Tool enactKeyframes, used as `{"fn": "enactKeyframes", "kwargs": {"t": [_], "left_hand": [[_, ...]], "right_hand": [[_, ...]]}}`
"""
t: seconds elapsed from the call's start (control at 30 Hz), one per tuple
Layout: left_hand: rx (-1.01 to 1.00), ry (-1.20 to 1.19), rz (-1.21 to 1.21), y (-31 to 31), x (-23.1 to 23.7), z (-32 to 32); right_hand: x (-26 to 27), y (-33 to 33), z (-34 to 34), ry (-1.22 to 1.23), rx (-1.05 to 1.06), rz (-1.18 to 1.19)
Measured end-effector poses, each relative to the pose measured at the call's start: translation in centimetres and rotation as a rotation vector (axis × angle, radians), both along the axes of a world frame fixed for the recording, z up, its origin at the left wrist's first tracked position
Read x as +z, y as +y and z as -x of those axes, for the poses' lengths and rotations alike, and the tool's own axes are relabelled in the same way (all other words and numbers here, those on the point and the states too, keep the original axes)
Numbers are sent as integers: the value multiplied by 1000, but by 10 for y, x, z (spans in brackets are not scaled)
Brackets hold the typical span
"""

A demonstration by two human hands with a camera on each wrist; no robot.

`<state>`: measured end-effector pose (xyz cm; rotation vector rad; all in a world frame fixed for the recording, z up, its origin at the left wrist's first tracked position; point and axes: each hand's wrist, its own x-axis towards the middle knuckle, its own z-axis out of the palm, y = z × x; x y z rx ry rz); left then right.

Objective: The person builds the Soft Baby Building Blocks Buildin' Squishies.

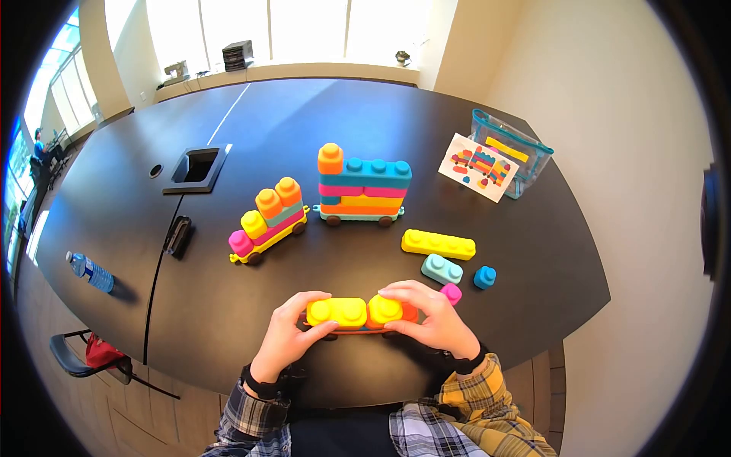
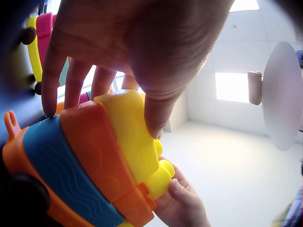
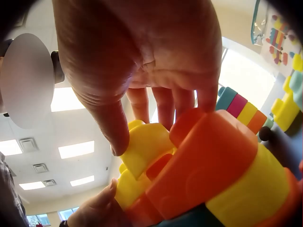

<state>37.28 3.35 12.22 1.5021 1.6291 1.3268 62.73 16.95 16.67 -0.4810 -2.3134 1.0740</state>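
Close to the table's front edge stands a toy train wagon of stacked building blocks, with an orange base on dark wheels and blue and orange layers. My left hand grips the long yellow block on its left end, thumb on the near side and fingers on the far side. At the other end, my right hand pinches a small yellow block between thumb and fingers. This block sits tilted over an orange stud, beside a larger orange block.
Beyond the hands stand a stepped wagon and a taller wagon. Loose to the right lie a long yellow block, a light teal block, a blue block and a pink block. A picture card leans on a clear bag. A bottle is at left.
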Motion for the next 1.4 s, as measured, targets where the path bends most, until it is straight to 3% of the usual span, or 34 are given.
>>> {"fn": "enactKeyframes", "kwargs": {"t": [0.13,0.77,0.93,1.03,1.13,1.23,1.4], "left_hand": [[6,-22,4,0,1,-1],[-49,6,12,3,0,2],[-32,-14,43,2,2,2],[-37,-6,37,2,0,4],[-40,-10,40,2,0,4],[-27,-16,-8,3,-7,5],[-27,-35,4,3,-5,4]], "right_hand": [[-10,-5,3,-1,-18,78],[-18,-8,1,-3,-77,21],[-13,13,-36,17,-342,-129],[-20,42,-71,-128,-688,-477],[-35,63,-111,-397,-864,-469],[-50,76,-137,-565,-815,-412],[-59,92,-149,-590,-743,-269]]}}
